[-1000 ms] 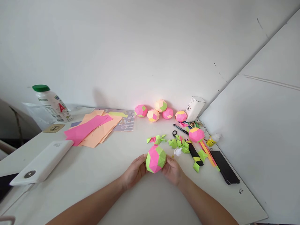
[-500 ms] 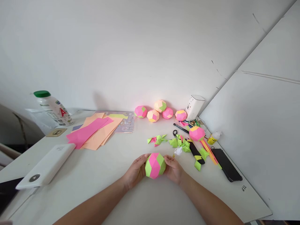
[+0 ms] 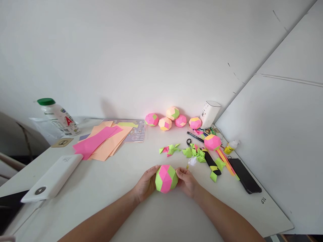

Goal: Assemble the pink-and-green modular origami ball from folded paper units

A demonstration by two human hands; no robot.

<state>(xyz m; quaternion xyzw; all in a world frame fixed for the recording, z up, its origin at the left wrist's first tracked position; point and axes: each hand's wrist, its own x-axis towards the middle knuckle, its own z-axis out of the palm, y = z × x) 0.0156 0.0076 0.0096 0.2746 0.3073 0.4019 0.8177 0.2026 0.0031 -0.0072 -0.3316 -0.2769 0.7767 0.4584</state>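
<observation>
A pink and green folded paper ball sits between both my hands just above the white table. My left hand cups its left side with fingers curled. Its right side is gripped by my right hand. Loose green and pink folded paper units lie just beyond the ball. A finished pink ball rests to the right of them.
Several finished paper balls line the wall beside a white box. Pink and orange sheets, a white power bank and a green-capped bottle lie left. A black phone, glue bottle and pen lie right.
The ball has turned in my hands, showing a different pink face, and sits slightly lower. The view shifted a little; my hands stay on the ball.
</observation>
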